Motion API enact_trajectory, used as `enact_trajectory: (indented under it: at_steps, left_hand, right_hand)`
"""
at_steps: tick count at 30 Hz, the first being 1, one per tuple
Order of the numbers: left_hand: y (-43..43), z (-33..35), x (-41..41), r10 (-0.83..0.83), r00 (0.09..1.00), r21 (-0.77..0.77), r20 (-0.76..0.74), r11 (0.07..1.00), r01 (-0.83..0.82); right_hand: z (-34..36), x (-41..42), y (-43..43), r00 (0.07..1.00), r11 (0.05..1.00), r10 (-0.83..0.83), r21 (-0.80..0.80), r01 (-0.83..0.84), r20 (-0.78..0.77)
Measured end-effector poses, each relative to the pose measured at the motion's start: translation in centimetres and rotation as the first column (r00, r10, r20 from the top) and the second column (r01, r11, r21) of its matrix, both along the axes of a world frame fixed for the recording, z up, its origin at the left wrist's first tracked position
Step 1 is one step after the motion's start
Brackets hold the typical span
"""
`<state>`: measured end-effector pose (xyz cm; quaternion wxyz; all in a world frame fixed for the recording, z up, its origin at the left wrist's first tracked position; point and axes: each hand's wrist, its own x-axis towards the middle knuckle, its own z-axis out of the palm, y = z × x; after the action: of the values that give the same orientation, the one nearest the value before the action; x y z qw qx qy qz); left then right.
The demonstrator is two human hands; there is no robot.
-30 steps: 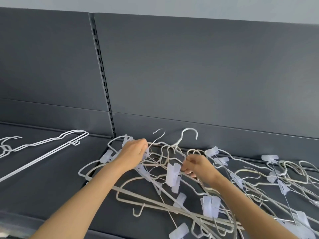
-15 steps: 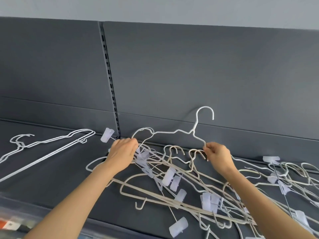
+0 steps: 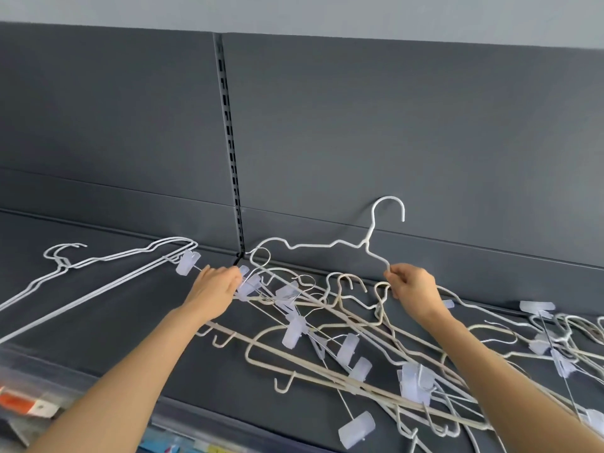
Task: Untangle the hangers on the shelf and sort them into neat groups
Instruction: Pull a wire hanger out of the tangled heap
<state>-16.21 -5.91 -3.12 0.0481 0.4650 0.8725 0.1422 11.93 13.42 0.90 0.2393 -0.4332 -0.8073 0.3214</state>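
The dark grey shelf (image 3: 98, 322) runs the whole width, and its back panel (image 3: 408, 125) is split by a slotted upright (image 3: 228, 142). To the right of the upright's foot a tangle of hangers (image 3: 353, 361) sprawls over the shelf. It mixes cream plastic ones, thin white wire ones and ones with translucent clips, all crossing each other.

Left of the upright lies a small group of white wire hangers (image 3: 114, 273), stacked flat together and apart from the tangle. Just right of the upright a single white wire hanger (image 3: 327, 245) is held above the heap, hook up against the back panel, with its left shoulder almost at the upright's foot.

The right hand (image 3: 411, 286), well right of the upright, pinches this hanger's right arm. The left hand (image 3: 212, 289), just below the upright's foot, has its fingers curled round a clip hanger (image 3: 187, 263), whose clip pokes out to the upright's left.
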Motion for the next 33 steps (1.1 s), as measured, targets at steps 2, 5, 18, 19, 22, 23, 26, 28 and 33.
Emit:
enact_trajectory:
  at_steps: [2,5,18,19,22,23,26,28,33]
  left_hand:
    - [0.5,-0.1,0.0,-0.007,1.0,-0.034,-0.003,0.999,0.007]
    - [1.3,-0.4,-0.1,0.027,1.0,-0.05,-0.014,0.998,-0.028]
    - [5.8,0.5,7.4,-0.225,0.973,0.191,-0.048,0.954,0.23]
    - [6.2,0.6,8.0,-0.251,0.967,0.195,-0.038,0.947,0.254]
    - [7.4,1.8,9.5,-0.284,0.959,0.261,-0.017,0.924,0.278]
    - [7.8,2.5,9.9,-0.283,0.959,0.302,-0.014,0.913,0.273]
    - [9.1,4.6,10.6,-0.286,0.955,0.402,-0.077,0.868,0.292]
    - [10.2,5.8,10.6,-0.299,0.946,0.426,-0.128,0.844,0.324]
    - [11.8,9.1,10.1,-0.377,0.926,0.506,-0.027,0.794,0.338]
  right_hand:
    - [-0.3,-0.2,0.1,0.998,0.999,-0.018,0.036,0.016,0.053]
    - [-0.4,-0.2,0.1,0.989,0.997,-0.022,0.079,0.01,0.149]
    - [-0.8,0.9,-0.7,0.909,0.986,-0.082,0.165,0.015,0.408]
    - [-0.8,1.1,-0.7,0.922,0.984,-0.078,0.179,0.01,0.38]
    - [-0.5,1.8,-1.1,0.978,0.989,-0.012,0.149,-0.019,0.207]
    - [-0.3,2.0,-1.2,0.987,0.989,0.014,0.143,-0.037,0.161]
    - [1.2,2.6,-1.4,0.991,0.98,0.088,0.171,-0.104,0.096]
    - [2.4,3.1,-1.2,0.991,0.965,0.108,0.233,-0.123,0.074]
    - [4.3,4.1,-0.4,0.996,0.945,0.087,0.314,-0.094,0.036]
